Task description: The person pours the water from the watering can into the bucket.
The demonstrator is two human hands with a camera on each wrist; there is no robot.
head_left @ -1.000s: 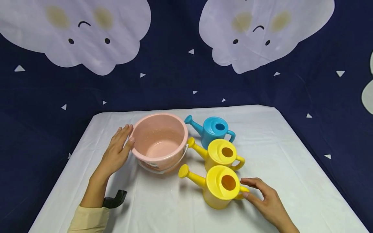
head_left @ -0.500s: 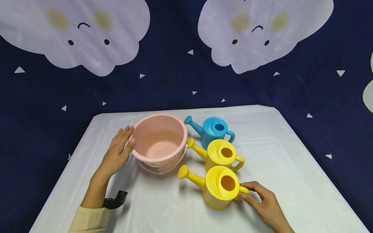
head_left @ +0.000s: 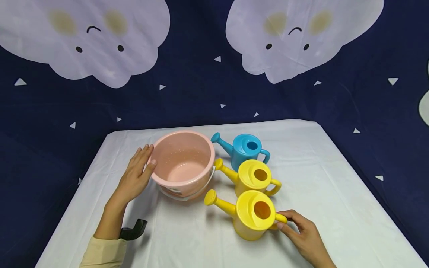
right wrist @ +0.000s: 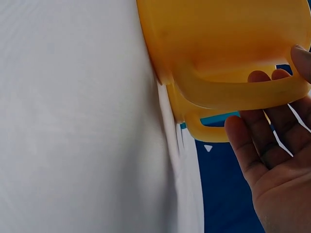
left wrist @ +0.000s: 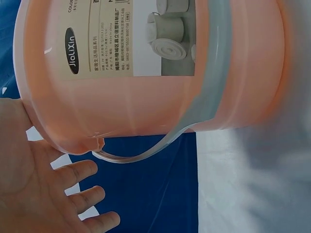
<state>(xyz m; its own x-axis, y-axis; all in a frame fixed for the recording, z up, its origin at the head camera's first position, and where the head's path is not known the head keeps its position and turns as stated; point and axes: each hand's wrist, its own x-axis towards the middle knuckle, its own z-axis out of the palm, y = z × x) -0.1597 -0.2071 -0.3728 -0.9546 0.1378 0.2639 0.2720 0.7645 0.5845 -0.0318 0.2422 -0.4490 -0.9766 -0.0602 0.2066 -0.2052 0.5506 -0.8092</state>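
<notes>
A pink bucket (head_left: pixel 186 183) with a pale carry handle stands on the white cloth. My left hand (head_left: pixel 134 178), fingers straight, rests against the left side of its rim. In the left wrist view, a printed label (left wrist: pixel 129 39) shows on the bucket's wall. Right of it, three watering cans form a row: a blue can (head_left: pixel 238 158), a yellow can (head_left: pixel 244 186) in the middle, and a nearer yellow can (head_left: pixel 251 227). All spouts point left. My right hand (head_left: pixel 306 236) holds the nearest can's handle (right wrist: pixel 238 94), several fingers passing behind it and the thumb close to its upper end.
White cloth (head_left: pixel 187 242) covers the table. A dark blue curtain (head_left: pixel 194 100) with printed clouds hangs behind the far edge. At my left wrist sits a black angled piece (head_left: pixel 134 230). The cans stand close together, and the far two have spouts near the bucket.
My right hand has moved slightly left, and its fingers and thumb have come round the nearest yellow watering can's handle. The left hand, bucket and cans have kept their places.
</notes>
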